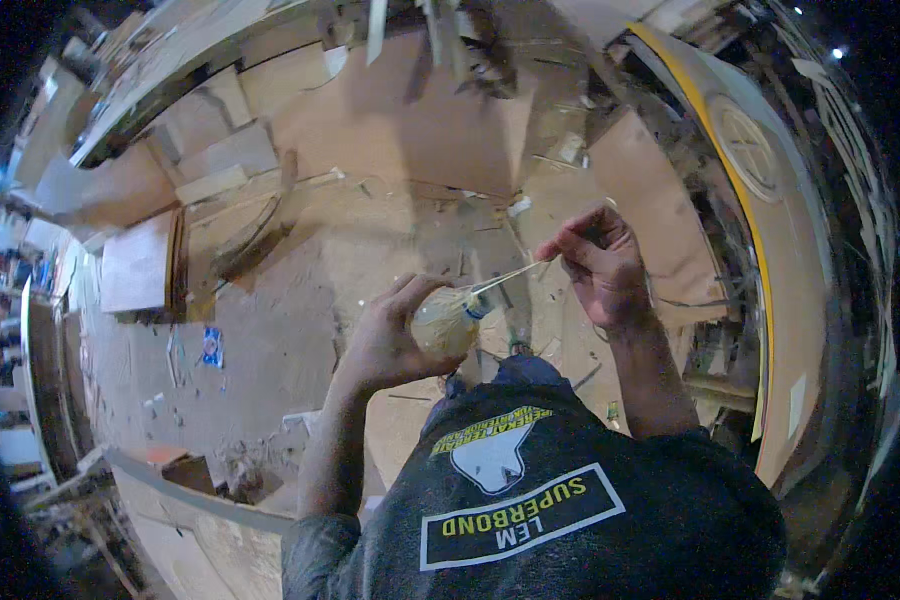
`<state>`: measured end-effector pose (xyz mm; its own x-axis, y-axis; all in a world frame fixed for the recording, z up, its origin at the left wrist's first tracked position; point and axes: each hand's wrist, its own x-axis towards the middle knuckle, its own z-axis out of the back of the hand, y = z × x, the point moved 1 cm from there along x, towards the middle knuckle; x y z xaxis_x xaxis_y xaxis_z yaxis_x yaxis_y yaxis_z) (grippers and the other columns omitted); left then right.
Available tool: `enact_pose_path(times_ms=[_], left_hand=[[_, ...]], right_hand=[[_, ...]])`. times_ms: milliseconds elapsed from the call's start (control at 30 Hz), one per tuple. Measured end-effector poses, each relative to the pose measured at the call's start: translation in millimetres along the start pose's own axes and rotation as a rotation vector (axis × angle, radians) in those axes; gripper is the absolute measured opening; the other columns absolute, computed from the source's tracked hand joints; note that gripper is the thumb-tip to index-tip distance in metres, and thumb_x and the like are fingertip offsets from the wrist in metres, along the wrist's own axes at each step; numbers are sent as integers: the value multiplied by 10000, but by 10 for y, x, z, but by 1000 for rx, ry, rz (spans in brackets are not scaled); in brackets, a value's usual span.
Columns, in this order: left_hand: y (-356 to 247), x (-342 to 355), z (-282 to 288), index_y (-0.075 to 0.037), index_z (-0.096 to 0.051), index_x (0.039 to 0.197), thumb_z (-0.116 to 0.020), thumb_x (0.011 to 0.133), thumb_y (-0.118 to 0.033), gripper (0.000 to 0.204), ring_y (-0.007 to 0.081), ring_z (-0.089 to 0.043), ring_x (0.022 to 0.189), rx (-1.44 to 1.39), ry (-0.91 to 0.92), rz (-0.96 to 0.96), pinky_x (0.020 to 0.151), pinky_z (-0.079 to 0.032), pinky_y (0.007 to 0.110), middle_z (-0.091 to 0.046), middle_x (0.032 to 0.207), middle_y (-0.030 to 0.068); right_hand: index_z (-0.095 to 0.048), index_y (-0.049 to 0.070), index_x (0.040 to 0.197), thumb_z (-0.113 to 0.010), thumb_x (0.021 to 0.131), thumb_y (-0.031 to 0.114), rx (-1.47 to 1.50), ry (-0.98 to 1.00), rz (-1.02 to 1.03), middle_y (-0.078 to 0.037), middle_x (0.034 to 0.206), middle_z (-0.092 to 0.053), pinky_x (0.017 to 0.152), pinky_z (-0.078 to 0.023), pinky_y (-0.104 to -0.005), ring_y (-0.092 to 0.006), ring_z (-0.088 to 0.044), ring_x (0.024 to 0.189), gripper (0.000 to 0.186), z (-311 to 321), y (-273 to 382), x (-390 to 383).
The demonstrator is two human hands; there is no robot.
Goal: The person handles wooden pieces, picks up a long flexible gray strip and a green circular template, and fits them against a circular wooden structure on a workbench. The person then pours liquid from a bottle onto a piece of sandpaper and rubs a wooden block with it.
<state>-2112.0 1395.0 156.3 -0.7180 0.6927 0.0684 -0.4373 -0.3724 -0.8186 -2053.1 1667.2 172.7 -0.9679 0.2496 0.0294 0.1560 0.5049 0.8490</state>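
Observation:
My left hand (375, 345) is wrapped round a rounded, translucent plastic bottle (440, 332) smeared with pale yellowish stuff. The bottle is tilted, its neck pointing up and to the right, with a blue ring near the mouth. From the neck, thin pale stretchy strands (510, 274) run taut toward the right. Their far end is pinched between the thumb and fingertips of my right hand (605, 262), held a little higher than the bottle. Whether the strands are glue or a rubber band, I cannot tell.
Brown boards (650, 210) lie beyond my right hand. A large panel with a yellow edge (745, 205) stands at the right. A pale wooden box (138, 265) and a blue packet (212, 346) are on the floor at left. Scraps litter the ground.

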Motion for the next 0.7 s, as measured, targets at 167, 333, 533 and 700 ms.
enact_pose_path(times_ms=[167,333,533,700], left_hand=[[137,-292,192,-103,-607,1231,-917,610,-236,708,301,-663,1080,36,-153,109,939,-537,397,-661,1149,113],[924,-796,523,-46,-588,1242,-920,647,-182,694,206,-663,1030,-5,-532,236,889,-565,378,-681,1127,95],[1506,-1317,1232,2,-595,1197,-832,759,-139,519,178,-696,939,-498,-1095,356,821,-569,359,-690,1045,83],[1754,-1518,1430,-50,-592,1234,-719,916,-208,377,188,-707,900,-1000,-1527,73,782,-592,349,-695,1035,56]], right_hand=[[-660,64,974,-679,927,51,-94,76,-110,-99,886,-726,751,-572,-365,-220,-708,828,52,-172,-138,152],[-648,115,1004,-648,961,134,84,-80,274,-16,878,-678,545,-448,-230,-101,-616,727,47,300,401,751],[-634,86,1206,-651,995,175,-134,-139,162,24,828,-609,450,-317,-175,-36,-469,584,230,821,416,1498],[-668,83,1174,-685,985,213,-26,-379,-48,27,819,-626,468,-337,-160,-30,-508,597,230,597,-468,2237]])
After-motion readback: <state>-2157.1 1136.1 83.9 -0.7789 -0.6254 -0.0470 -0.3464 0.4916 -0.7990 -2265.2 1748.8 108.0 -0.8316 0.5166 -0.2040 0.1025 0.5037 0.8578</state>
